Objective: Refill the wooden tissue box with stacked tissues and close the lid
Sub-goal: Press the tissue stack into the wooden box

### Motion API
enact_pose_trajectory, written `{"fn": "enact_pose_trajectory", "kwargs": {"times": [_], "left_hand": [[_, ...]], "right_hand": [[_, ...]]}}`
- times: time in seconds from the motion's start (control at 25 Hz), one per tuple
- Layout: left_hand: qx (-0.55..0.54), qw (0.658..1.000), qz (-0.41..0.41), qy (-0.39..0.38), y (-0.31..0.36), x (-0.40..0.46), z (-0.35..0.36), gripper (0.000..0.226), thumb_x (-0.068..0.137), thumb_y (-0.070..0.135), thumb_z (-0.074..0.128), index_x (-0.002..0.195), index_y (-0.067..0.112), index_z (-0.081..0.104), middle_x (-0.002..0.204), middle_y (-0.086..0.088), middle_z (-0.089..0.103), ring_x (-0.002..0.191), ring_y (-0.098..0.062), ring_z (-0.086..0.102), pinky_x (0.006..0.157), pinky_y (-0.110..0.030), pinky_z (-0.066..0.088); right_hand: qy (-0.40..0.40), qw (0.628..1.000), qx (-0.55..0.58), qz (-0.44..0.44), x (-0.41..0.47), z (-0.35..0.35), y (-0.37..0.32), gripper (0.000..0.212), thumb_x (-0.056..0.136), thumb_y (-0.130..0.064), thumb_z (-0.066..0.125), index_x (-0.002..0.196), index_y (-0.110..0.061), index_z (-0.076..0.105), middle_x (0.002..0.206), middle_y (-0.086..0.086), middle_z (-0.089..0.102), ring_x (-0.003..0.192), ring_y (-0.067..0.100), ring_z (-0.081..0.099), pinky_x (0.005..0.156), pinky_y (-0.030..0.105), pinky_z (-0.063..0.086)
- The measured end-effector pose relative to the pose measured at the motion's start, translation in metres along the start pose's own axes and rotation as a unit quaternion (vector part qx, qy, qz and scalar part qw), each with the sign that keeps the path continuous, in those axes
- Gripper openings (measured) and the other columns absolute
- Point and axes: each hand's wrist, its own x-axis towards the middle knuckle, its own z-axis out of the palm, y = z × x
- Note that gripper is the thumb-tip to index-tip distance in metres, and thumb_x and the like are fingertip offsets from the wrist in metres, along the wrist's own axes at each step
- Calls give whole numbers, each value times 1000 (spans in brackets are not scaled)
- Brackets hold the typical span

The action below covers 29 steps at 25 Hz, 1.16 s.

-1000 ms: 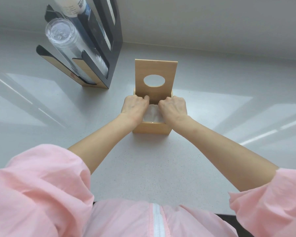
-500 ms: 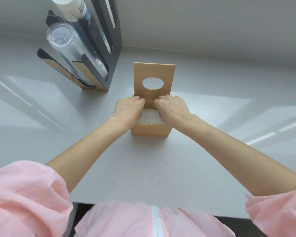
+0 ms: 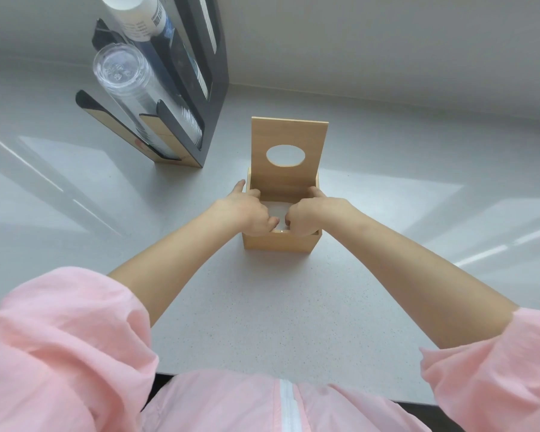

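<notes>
A light wooden tissue box [image 3: 278,243] stands on the grey counter [image 3: 262,307] in the middle of the head view. Its lid [image 3: 289,137], with an oval hole, stands upright at the back. White tissues [image 3: 278,212] lie inside, only partly visible between my hands. My left hand [image 3: 247,210] reaches into the left side of the box with its fingers curled down onto the tissues and its thumb outside the left wall. My right hand [image 3: 310,213] is curled into the right side the same way, index finger along the right wall.
A black and wood cup dispenser [image 3: 175,98] stands at the back left, holding a stack of clear plastic cups [image 3: 131,79] and a white stack above. A grey wall runs along the counter's back. My pink sleeves fill the bottom.
Both hands have slid from the back of the box, near the lid, toward its front edge while staying on the tissues. The lid stays upright.
</notes>
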Motion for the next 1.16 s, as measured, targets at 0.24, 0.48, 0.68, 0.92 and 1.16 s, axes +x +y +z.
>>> {"fn": "enact_pose_trajectory", "kwargs": {"times": [0.24, 0.48, 0.68, 0.92, 1.16], "left_hand": [[-174, 969, 15, 177, 2, -19, 3, 37, 94, 28, 31, 92, 11, 64, 76, -4, 61, 84, -27, 50, 71, -29, 35], [-204, 950, 3, 237, 18, -53, 26, 48, 96, 33, 32, 143, 21, 29, 150, 1, 35, 141, -20, 24, 115, -39, 16], [-230, 938, -45, 256, 44, -86, 57, 57, 95, 37, 33, 147, 23, 13, 159, 0, 5, 146, -18, -1, 118, -41, 2], [-282, 909, -111, 286, 87, -123, 88, 57, 94, 39, 37, 146, 22, 18, 158, 0, 11, 146, -19, 4, 118, -39, 5], [-308, 879, -179, 316, 143, -160, 119, 58, 94, 38, 38, 145, 19, 20, 156, -3, 19, 146, -20, 9, 117, -39, 8]], "right_hand": [[195, 975, 105, -12, -15, 25, 7, 42, 93, -8, 29, 125, -13, 55, 108, 9, 69, 101, 25, 55, 117, 33, 11], [256, 946, 199, -4, -52, 58, 5, 48, 98, -25, 34, 145, -18, 25, 155, 7, 24, 146, 18, 12, 119, 39, 2], [294, 927, 232, -10, -77, 85, -5, 56, 97, -29, 39, 147, -20, 17, 159, 4, 6, 147, 19, -1, 120, 41, -1], [319, 918, 234, -15, -108, 121, -20, 60, 94, -33, 44, 147, -22, 17, 160, 4, -1, 147, 22, -7, 119, 41, -3], [303, 920, 247, -29, -144, 169, -35, 60, 95, -34, 43, 147, -22, 15, 160, 3, 2, 147, 21, -7, 119, 42, -4]]}}
